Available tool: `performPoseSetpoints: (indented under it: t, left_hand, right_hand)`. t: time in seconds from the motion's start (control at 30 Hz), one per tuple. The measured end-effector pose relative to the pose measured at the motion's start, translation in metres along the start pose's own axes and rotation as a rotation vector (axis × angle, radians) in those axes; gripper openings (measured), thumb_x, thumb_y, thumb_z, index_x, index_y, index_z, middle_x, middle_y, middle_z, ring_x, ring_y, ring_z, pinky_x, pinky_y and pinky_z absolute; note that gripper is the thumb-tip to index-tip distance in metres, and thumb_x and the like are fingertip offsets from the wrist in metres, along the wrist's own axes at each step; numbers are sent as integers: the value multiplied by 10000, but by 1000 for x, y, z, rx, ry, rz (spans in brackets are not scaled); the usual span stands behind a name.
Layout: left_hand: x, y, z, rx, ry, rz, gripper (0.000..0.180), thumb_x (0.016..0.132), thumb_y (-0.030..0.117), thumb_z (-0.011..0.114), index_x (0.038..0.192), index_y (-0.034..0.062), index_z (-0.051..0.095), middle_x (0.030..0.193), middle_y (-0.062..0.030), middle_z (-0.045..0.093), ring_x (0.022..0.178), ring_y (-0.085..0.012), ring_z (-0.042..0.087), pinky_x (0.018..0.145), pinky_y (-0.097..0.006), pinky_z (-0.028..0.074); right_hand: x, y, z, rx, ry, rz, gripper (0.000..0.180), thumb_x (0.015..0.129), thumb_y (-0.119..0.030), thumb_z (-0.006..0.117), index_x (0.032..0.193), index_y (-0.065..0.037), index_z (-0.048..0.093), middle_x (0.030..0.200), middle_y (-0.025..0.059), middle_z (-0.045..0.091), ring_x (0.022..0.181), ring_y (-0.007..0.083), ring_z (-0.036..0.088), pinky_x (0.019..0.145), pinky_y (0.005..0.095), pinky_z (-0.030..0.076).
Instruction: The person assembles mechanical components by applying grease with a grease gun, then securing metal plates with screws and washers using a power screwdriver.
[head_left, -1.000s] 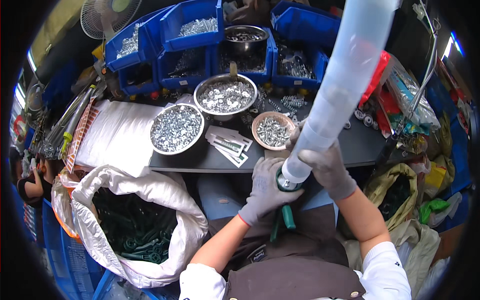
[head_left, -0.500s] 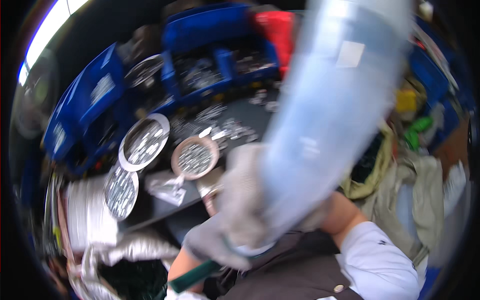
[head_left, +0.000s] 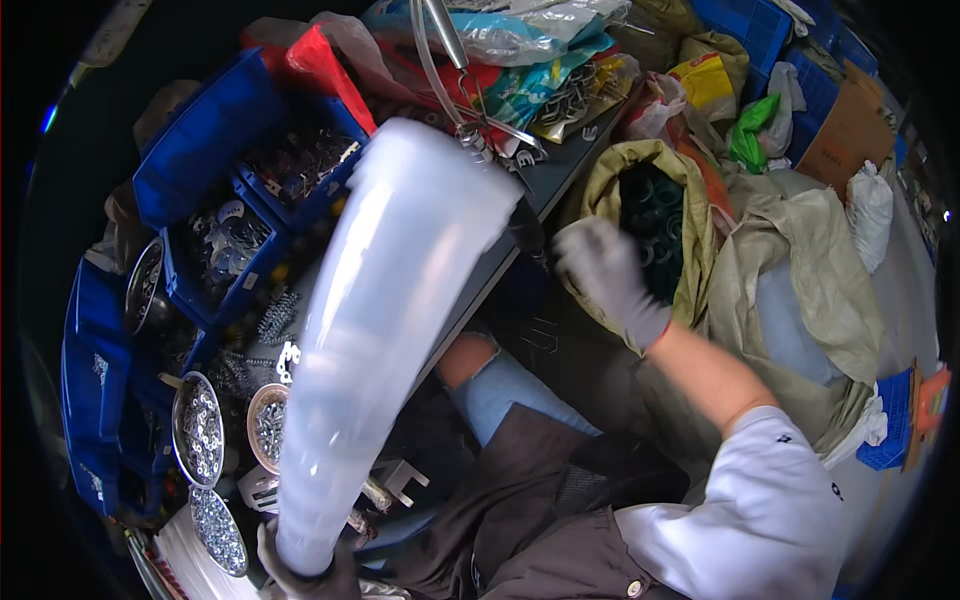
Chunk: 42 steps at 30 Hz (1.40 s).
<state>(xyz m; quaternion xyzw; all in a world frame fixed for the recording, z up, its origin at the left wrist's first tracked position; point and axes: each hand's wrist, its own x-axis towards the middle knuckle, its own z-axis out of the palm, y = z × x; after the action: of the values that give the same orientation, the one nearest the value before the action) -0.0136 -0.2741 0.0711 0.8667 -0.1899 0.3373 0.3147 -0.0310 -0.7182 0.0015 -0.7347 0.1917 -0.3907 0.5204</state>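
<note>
A long translucent plastic tube slants up from the lower left across the view. My gloved left hand is wrapped round its lower end, partly hidden by the tube and cut by the picture's edge. Apart from the tube, my gloved right hand hangs over the near rim of an olive sack. Motion smears its fingers, so I cannot tell how they are set. Dark green rings lie inside that sack, just beyond the hand.
Blue bins of small parts stand at the left. Metal bowls of hardware and a pinkish bowl sit nearer me. A hanging tool comes down at the far side, beside plastic bags. Pale green cloth lies at the right.
The view has swung to the right. My right hand has left the tube and moved over to the olive sack. The tube's lower end stays in my left hand.
</note>
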Motion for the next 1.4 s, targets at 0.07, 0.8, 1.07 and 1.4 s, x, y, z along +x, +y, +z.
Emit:
performPoseSetpoints:
  t: [0.07, 0.8, 1.07, 1.4]
  left_hand:
    - [-9, -20, -4, 3, -9, -45, 678, 593, 129, 876, 1175, -40, 573, 1124, -170, 626, 980, -297, 627, 870, -408, 513]
    - [-10, -26, -43, -316, -814, -496, 749, 602, 72, 810, 1294, 51, 524, 1228, -146, 598, 1113, -249, 576, 982, -368, 438]
    - [-19, -27, -100, -539, -838, -583, 624, 539, 149, 840, 1108, -7, 636, 973, -90, 682, 909, -143, 647, 841, -285, 505]
    - [-30, -32, -83, 289, -260, 54, 659, 443, 165, 818, 1061, 110, 596, 1008, -99, 602, 931, -312, 568, 798, -421, 437]
  right_hand:
    - [26, 76, -82, -715, 167, -18, 256, 890, -260, 576, 900, -9, 623, 767, 165, 648, 726, 320, 644, 665, 395, 493]
    - [-12, -129, -11, 534, -830, -20, 655, 828, -311, 478, 1387, -11, 318, 1120, 54, 475, 1007, 158, 491, 893, 287, 402]
    - [-15, -164, 17, 669, -855, -1123, 421, 815, -365, 662, 972, 24, 619, 902, 204, 592, 644, 243, 625, 565, 321, 520]
    - [-21, -151, 40, -101, -1061, -80, 221, 883, -30, 450, 1088, 24, 510, 970, 166, 528, 874, 307, 559, 805, 336, 456]
